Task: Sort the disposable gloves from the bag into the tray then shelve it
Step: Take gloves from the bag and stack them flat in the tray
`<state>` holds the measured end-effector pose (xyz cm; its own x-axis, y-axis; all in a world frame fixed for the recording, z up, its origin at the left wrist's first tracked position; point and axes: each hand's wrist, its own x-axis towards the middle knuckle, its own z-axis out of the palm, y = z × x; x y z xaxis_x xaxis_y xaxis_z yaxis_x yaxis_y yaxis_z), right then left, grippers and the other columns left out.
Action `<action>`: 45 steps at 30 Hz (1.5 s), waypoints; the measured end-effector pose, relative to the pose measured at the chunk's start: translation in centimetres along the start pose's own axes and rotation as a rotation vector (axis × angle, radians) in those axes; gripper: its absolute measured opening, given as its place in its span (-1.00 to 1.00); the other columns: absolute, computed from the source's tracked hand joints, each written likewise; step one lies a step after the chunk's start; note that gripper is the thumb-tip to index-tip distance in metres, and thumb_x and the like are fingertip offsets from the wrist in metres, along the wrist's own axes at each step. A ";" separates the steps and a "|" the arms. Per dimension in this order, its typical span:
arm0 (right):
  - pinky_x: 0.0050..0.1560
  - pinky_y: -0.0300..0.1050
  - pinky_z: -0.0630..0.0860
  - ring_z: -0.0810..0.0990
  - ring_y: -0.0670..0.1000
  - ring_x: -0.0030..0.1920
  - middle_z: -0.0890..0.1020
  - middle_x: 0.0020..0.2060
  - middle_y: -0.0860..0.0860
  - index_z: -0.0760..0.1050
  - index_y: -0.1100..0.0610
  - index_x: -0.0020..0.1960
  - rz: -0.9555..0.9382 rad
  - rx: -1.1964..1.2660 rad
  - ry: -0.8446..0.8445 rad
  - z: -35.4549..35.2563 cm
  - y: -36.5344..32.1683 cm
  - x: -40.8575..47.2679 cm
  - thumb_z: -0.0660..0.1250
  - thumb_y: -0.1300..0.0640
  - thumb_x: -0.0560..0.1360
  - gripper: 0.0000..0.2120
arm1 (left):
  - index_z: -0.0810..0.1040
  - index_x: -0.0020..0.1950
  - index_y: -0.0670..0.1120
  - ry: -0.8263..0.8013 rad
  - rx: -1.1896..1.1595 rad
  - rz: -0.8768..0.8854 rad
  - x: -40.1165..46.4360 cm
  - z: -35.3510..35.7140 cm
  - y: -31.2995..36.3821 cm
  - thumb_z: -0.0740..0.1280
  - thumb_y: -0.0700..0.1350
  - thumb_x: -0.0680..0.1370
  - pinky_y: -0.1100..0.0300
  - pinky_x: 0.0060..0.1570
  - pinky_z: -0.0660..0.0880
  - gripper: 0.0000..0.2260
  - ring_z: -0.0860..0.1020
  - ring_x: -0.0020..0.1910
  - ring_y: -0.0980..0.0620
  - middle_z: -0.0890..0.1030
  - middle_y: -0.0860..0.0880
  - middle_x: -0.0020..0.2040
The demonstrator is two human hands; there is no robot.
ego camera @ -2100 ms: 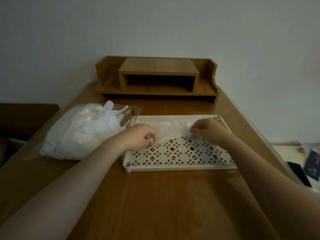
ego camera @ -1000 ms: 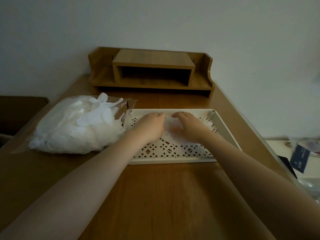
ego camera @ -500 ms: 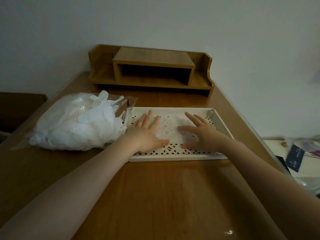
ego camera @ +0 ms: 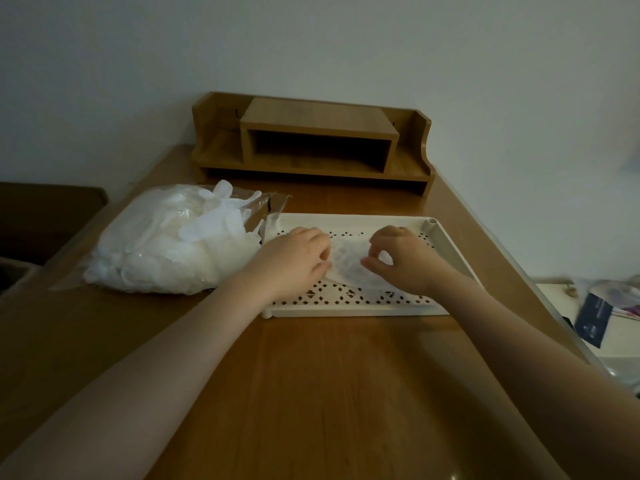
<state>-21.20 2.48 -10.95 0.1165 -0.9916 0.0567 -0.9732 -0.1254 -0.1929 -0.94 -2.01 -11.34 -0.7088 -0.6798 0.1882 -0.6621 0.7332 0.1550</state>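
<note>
Beside tray (ego camera: 349, 220), bag (ego camera: 166, 244); behind, shelf (ego camera: 311, 143).

Wooden desk (ego camera: 311, 393), dark booklet (ego camera: 593, 320) on white surface (ego camera: 620, 341) at right.

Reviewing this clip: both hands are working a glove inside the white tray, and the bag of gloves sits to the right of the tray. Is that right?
Not quite. The head view shows the bag of gloves to the left of the white tray, not the right. The rest holds: the left hand and right hand are both on a glove inside the tray.
</note>
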 end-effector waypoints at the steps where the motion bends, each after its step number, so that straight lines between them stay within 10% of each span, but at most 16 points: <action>1: 0.32 0.02 0.34 0.39 0.06 0.30 0.48 0.26 0.03 0.54 0.08 0.00 -0.023 0.026 0.053 0.0 -1.1 0.2 0.21 -0.09 0.56 -0.74 | 0.43 0.09 -0.08 0.101 -0.024 -0.040 -0.3 -0.7 -0.1 0.10 -0.06 0.64 0.25 -0.01 0.45 -0.83 0.48 0.02 0.09 0.52 -0.02 0.10; 5: 0.30 0.00 0.38 0.42 0.03 0.26 0.50 0.25 0.03 0.54 0.10 0.02 -0.142 0.079 0.134 0.9 -5.6 1.8 0.22 -0.01 0.58 -0.78 | 0.44 0.17 -0.13 0.501 0.097 -0.329 -1.4 -3.4 -2.6 0.17 -0.11 0.61 0.11 -0.01 0.42 -0.82 0.47 0.05 -0.06 0.51 -0.10 0.08; 9: 0.19 -0.02 0.45 0.47 0.06 0.18 0.53 0.18 0.07 0.55 0.14 0.01 -0.177 0.193 0.197 1.7 -9.3 3.9 0.22 0.06 0.58 -0.81 | 0.37 0.29 -0.20 0.312 0.233 -0.663 -1.4 -3.7 -5.6 0.25 -0.10 0.59 -0.02 0.12 0.37 -0.69 0.41 0.21 -0.21 0.47 -0.22 0.22; 14: 0.03 -0.22 0.42 0.51 0.02 0.09 0.56 0.11 0.07 0.52 0.18 0.11 -0.113 0.371 0.224 2.0 -11.6 5.0 0.21 0.13 0.59 -0.81 | 0.50 0.17 -0.16 0.348 0.180 -0.639 -1.5 -3.6 -5.8 0.26 -0.13 0.59 0.12 -0.21 0.35 -0.81 0.55 -0.09 -0.11 0.59 -0.16 -0.02; 21: 0.24 -0.04 0.47 0.51 -0.06 0.22 0.55 0.22 -0.04 0.39 0.11 0.33 -0.037 0.960 0.132 1.9 -12.1 4.5 0.38 -0.15 0.44 -0.44 | 0.47 0.09 -0.02 0.558 -0.772 -0.580 -2.3 -6.0 -3.6 0.19 -0.03 0.62 0.33 -0.23 0.38 -0.88 0.50 -0.11 0.18 0.52 0.09 -0.05; 28: 0.08 0.03 0.58 0.62 0.08 -0.02 0.63 -0.07 0.08 0.50 0.13 -0.03 0.102 1.185 0.365 0.8 -10.6 3.8 0.30 0.14 0.55 -0.94 | 0.54 0.11 -0.07 0.486 -1.468 -0.584 -1.4 -4.8 -2.1 0.22 -0.20 0.60 0.16 -0.03 0.54 -0.85 0.59 -0.02 0.02 0.62 -0.07 0.02; 33: -0.09 -0.01 0.53 0.55 0.06 -0.15 0.59 -0.15 0.06 0.50 0.12 -0.05 0.293 1.343 0.365 -0.8 -8.4 3.0 0.16 0.17 0.60 -0.85 | 0.49 0.01 -0.15 0.424 -1.620 -0.618 -0.8 -4.8 -1.2 0.22 -0.33 0.56 0.34 -0.52 0.28 -0.88 0.34 -0.50 0.16 0.50 -0.07 -0.26; 38: -0.28 -0.10 0.38 0.37 0.06 -0.35 0.41 -0.42 0.03 0.42 0.15 -0.28 0.311 1.128 0.188 -2.5 -6.0 1.6 0.26 0.01 0.57 -0.70 | 0.47 -0.09 -0.17 0.571 -2.016 -0.734 0.2 -5.9 -0.1 0.16 -0.33 0.58 0.38 -0.51 0.38 -0.86 0.42 -0.54 0.15 0.48 -0.12 -0.17; 42: -0.24 -0.09 0.38 0.42 0.13 -0.27 0.47 -0.24 0.15 0.54 0.24 -0.06 0.239 1.105 0.030 -3.8 -4.5 0.3 0.29 -0.09 0.53 -0.64 | 0.46 -0.09 -0.20 0.601 -2.061 -0.759 0.5 -5.9 0.6 0.12 -0.32 0.60 0.40 -0.53 0.38 -0.84 0.44 -0.56 0.15 0.48 -0.15 -0.13; 45: -0.20 -0.11 0.41 0.48 0.13 -0.26 0.49 -0.24 0.16 0.47 0.22 -0.02 0.190 1.305 -0.021 -4.2 -3.8 -0.1 0.29 -0.07 0.51 -0.67 | 0.49 0.05 -0.21 0.609 -2.062 -0.740 0.5 -5.5 0.8 0.16 -0.28 0.61 0.27 -0.21 0.59 -0.87 0.65 -0.25 0.01 0.57 -0.24 0.04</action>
<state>-18.31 3.17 -6.13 0.0143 -0.9960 -0.0887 -0.0708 0.0874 -0.9937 -0.48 -1.68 -5.80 -0.1406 -0.9604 -0.2406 0.6611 -0.2720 0.6993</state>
